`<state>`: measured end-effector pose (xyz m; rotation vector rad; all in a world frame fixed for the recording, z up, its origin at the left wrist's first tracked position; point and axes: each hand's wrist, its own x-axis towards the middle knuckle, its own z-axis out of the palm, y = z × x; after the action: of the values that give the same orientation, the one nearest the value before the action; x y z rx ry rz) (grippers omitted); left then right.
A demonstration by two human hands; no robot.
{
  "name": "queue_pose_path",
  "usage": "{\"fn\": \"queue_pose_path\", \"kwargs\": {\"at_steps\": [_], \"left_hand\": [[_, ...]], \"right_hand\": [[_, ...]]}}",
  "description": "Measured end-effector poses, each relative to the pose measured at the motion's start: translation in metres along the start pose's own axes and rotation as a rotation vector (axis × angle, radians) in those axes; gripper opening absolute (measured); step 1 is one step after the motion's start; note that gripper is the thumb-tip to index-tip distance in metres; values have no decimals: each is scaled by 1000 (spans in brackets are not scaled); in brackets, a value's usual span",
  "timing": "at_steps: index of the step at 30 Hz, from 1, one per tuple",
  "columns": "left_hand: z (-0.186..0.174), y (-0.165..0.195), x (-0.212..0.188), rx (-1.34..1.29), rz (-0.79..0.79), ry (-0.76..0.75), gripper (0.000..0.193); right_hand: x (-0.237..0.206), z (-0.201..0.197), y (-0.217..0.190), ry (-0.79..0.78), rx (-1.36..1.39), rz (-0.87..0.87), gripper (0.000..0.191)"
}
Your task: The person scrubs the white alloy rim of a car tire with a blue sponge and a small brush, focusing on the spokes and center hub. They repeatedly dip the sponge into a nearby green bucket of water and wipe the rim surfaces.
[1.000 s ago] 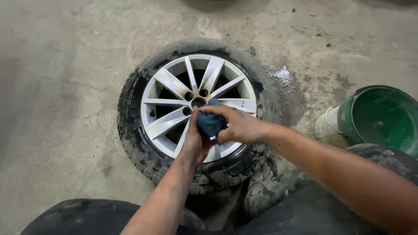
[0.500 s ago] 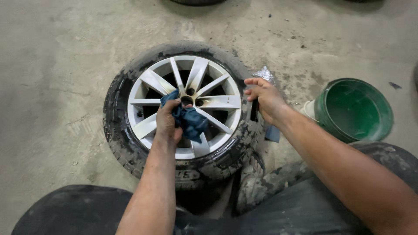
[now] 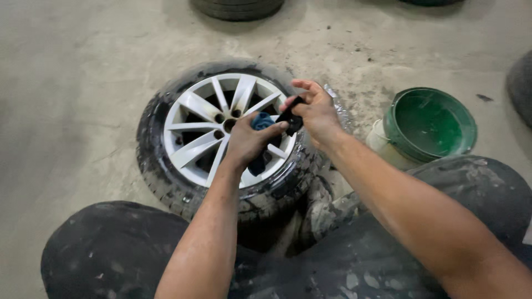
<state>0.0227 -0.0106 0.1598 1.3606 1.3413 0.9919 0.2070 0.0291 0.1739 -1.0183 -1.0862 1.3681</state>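
A car wheel with a silver spoked alloy rim and a dirty black tyre lies flat on the concrete floor. Over its right half, my left hand grips a bunched blue cloth, part of which hangs below the palm. My right hand pinches a small black object between thumb and fingers, right beside the cloth and touching the left fingertips. What the black object is cannot be made out.
A green bucket stands on the floor to the right of the wheel. My knees in dirty dark trousers fill the bottom. Another tyre lies at the top edge, and a dark tyre edge shows at far right.
My right hand came back from the wheel's right edge holding a small black object and now meets the left hand. The left hand with the cloth shifted right across the rim.
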Motion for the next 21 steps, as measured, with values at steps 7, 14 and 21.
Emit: {"fn": "queue_pose_path", "kwargs": {"at_steps": [7,14,21], "left_hand": [[-26,44,-13,263,227,257,27],[-38,112,30,541,191,184,27],[-3,135,39,824,295,49,35]], "right_hand": [[11,32,-11,-202,141,7,38],[25,16,-43,-170,290,206,20],[10,-27,-38,-12,248,158,13]]}}
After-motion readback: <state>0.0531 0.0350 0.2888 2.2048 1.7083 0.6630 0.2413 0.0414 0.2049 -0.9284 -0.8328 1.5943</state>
